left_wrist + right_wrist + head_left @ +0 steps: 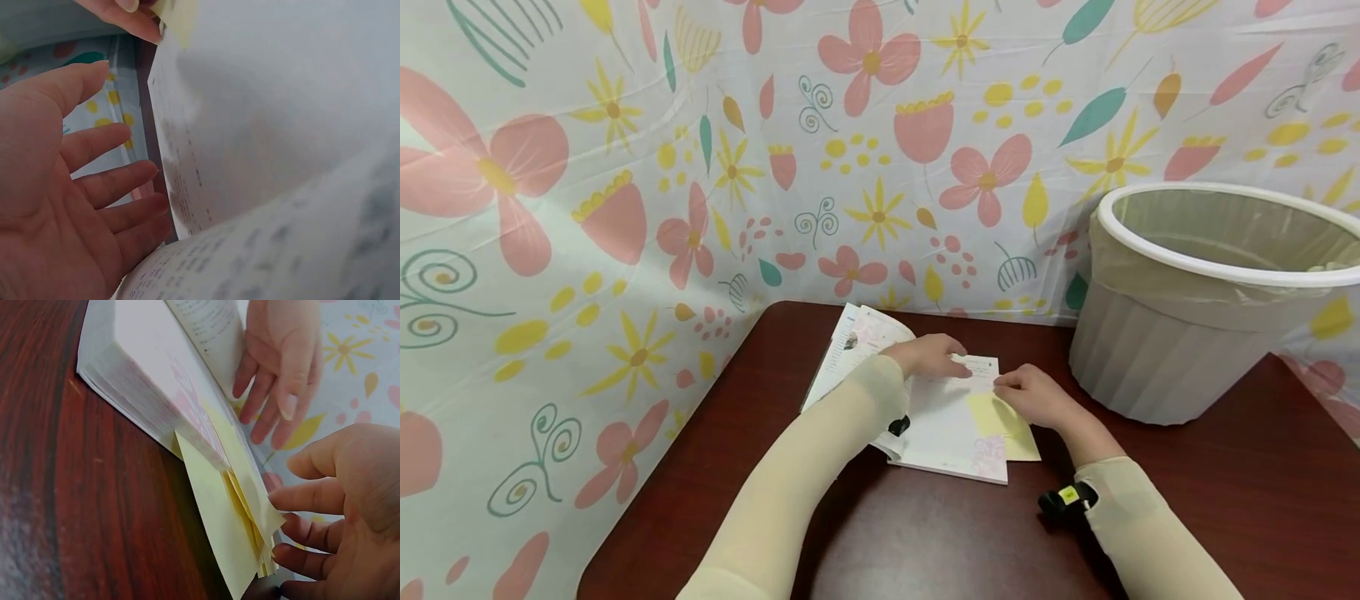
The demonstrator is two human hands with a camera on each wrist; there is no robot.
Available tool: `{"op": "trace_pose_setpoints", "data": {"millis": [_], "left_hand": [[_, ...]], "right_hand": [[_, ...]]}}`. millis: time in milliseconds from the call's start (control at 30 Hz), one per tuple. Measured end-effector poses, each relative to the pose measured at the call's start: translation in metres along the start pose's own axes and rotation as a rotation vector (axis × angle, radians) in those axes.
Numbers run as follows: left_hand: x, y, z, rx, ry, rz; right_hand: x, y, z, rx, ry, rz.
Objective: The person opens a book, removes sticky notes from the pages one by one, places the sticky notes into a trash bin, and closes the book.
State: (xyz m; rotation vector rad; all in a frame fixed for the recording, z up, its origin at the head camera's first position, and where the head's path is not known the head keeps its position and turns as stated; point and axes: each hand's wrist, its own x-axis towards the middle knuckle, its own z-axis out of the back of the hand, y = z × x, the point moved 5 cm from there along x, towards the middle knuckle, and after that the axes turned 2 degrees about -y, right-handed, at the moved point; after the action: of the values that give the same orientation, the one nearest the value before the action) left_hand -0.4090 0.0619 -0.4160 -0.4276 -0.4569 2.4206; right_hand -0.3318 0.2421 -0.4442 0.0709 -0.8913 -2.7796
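A thick book (940, 429) lies open on the table, its left pages curving up. Several yellow paper slips (219, 525) stick out past the right edge of its page block. My right hand (1037, 398) is at that edge, its fingertips touching the slips' outer ends in the right wrist view, with the thumb apart from the index finger. Over the upper part of the book is my left hand (931, 357), its fingers spread and holding nothing. The left wrist view shows that palm beside the top edge of the printed page (262, 125).
A grey bin (1157, 350) with a white rim and a liner bag stands at the right of the dark red-brown table (880, 542). A flower-printed curtain (880, 167) hangs behind and to the left. Dark wrist devices (1063, 500) sit at the sleeve cuffs.
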Motion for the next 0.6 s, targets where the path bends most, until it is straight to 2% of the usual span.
{"op": "trace_pose_setpoints", "data": {"millis": [267, 600], "left_hand": [[-0.005, 0.000, -0.008, 0.021, 0.088, 0.005], [-0.008, 0.004, -0.015, 0.030, 0.149, 0.075]], "right_hand": [[0.001, -0.003, 0.000, -0.006, 0.002, -0.041], [0.000, -0.003, 0.002, 0.006, -0.024, -0.069]]}}
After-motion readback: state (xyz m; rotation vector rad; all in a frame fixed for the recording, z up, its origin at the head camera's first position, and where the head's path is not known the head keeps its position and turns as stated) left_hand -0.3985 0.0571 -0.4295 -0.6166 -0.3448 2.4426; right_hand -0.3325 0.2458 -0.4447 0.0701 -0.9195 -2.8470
